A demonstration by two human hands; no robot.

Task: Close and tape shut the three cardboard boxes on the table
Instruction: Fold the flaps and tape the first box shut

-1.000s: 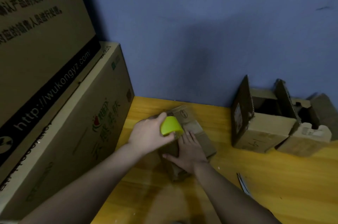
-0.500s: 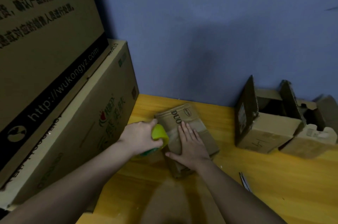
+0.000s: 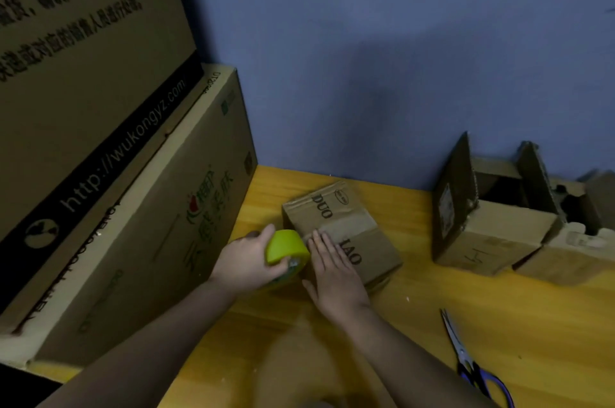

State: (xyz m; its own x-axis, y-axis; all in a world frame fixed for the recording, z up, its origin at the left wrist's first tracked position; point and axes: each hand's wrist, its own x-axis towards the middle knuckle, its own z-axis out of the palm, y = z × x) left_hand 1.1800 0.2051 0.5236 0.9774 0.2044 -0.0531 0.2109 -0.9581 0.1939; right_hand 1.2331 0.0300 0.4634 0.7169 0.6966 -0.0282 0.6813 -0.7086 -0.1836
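A yellow-green roll of tape [image 3: 287, 249] is being gripped by the left hand [image 3: 248, 261], fingers curled round it, at the left edge of a small closed brown cardboard box [image 3: 346, 231] printed "DUO". The box's top is being pressed down by the right hand [image 3: 334, 269], its fingers straight and lying together. The box is being carried by the yellow wooden counter [image 3: 432, 324]. Two open brown cardboard boxes [image 3: 492, 224] are being kept well to the right, flaps upright, against the blue wall [image 3: 366, 58]. Blue-handled steel scissors [image 3: 472, 364] are lying near the right forearm. Large printed cartons [image 3: 116, 207] are being stacked at the left.
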